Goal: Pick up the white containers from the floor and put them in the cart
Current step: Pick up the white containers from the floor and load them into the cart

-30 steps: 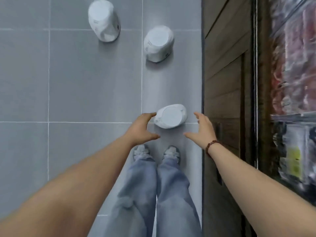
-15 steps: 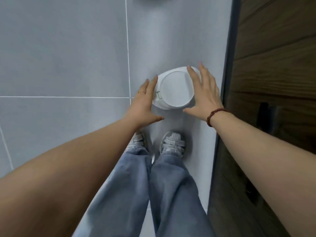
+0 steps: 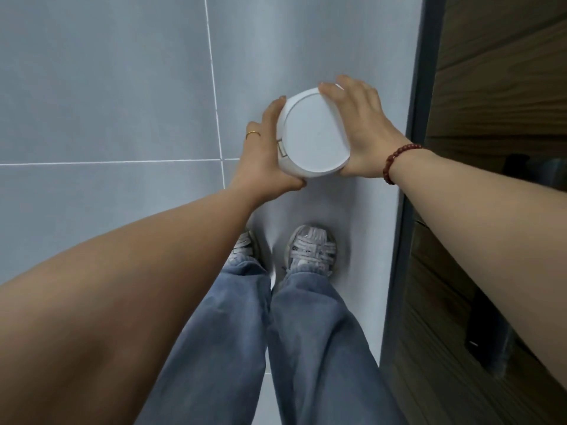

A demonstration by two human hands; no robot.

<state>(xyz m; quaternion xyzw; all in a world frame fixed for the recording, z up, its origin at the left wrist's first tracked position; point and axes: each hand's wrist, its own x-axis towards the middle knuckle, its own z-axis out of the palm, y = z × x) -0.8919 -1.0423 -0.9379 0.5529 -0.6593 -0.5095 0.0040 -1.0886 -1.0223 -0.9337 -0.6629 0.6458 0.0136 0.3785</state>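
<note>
Denim jeans (image 3: 306,348): blue, two legs side by side at the bottom of the view.
Shoes (image 3: 311,248): grey-white, laced, standing on the floor with toes toward the container.
Left hand (image 3: 264,161): grasps the container's left side, thumb under the near edge and fingers curled round the far side; a gold ring (image 3: 253,134) sits on one finger.
Right hand (image 3: 362,130): grasps the right side, fingers bent over the upper edge; a dark red bead bracelet (image 3: 395,161) circles the wrist.
Container (image 3: 316,136): white and round, flat circular face turned up to the camera, clasped between both hands beyond the shoes. Whether it touches the floor cannot be told.
Floor (image 3: 107,87): grey tiles, pale grout lines.
Panel (image 3: 497,87): dark wood on the right, edged by a grey strip (image 3: 420,87).
</note>
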